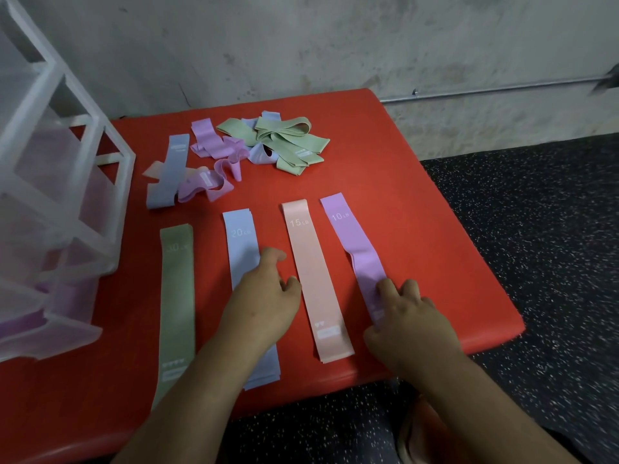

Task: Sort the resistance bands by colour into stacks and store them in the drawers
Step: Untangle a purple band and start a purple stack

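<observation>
I see a rough grey concrete wall (335, 35) across the top of the frame, blotched and stained. A thin metal pipe (502, 88) runs along it at the upper right, low down near the floor. The floor (536, 212), at the right and along the bottom, is dark with white speckles. The red tabletop (385, 169) has rounded corners, its far edge close to the wall. The light is dim and even.
</observation>
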